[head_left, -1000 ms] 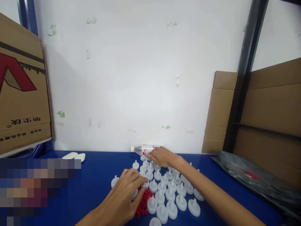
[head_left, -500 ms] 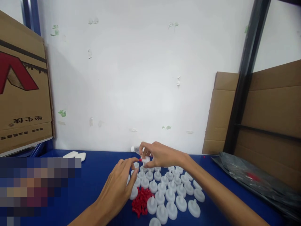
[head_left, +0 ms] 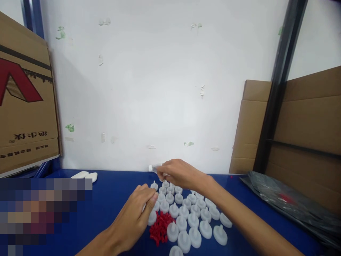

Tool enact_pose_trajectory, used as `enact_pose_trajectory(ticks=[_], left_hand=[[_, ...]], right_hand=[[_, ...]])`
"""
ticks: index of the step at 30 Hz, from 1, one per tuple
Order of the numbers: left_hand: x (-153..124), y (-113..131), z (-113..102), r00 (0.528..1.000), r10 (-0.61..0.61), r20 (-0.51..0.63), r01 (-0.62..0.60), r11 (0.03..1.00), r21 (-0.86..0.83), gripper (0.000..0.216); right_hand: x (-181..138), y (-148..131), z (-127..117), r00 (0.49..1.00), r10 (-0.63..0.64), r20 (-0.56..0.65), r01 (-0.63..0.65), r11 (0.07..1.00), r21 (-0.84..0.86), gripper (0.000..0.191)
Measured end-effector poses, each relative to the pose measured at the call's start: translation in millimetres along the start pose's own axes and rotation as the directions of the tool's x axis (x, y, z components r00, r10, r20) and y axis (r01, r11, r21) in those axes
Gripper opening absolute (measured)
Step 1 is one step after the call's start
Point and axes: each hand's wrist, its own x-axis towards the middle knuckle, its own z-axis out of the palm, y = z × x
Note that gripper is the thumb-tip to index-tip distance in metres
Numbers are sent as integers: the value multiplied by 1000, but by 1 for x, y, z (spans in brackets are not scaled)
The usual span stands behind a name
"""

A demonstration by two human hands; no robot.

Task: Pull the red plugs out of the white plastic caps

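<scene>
Many white plastic caps (head_left: 183,211), each with a round base and a thin spout on top, stand spout-up on the blue table. A heap of small red plastic pieces (head_left: 161,227) lies among the front left caps. My left hand (head_left: 133,215) is beside the caps at the left, thumb pressed to the bent forefinger; whatever is in that pinch is hidden. Above the farthest caps is my right hand (head_left: 178,174), fingers curled downward and together. Something whitish shows under its fingertips, too covered to make out.
A clear bottle with a white cap (head_left: 151,168) lies by the wall behind my right hand. Two white objects (head_left: 90,176) rest at the back left. Grey plastic bags (head_left: 279,199) lie at the right. Cardboard boxes (head_left: 29,96) and a dark post (head_left: 277,89) flank the table.
My right hand has drawn apart from my left and turned down over the back caps. The white cap and red piece between my hands are now out of sight. My left fingers have closed.
</scene>
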Motion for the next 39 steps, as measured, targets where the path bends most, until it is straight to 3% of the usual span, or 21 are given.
enact_pose_trajectory(ticks=[5, 12, 29, 39], left_hand=[[-3, 9, 4, 995, 90, 52, -92, 995, 39, 29], [-2, 10, 5, 990, 137, 27, -138, 990, 40, 22], [-3, 10, 4, 987, 152, 51, -154, 987, 38, 22], [-4, 5, 8, 991, 122, 59, -125, 990, 62, 20]], right_hand=[[-4, 29, 10, 983, 154, -102, -157, 987, -17, 11], [-5, 51, 38, 950, 277, -144, -282, 959, -13, 15], [1, 67, 72, 920, 391, 11, -389, 917, -88, 30], [-2, 62, 74, 913, 407, -29, -408, 907, -103, 29]])
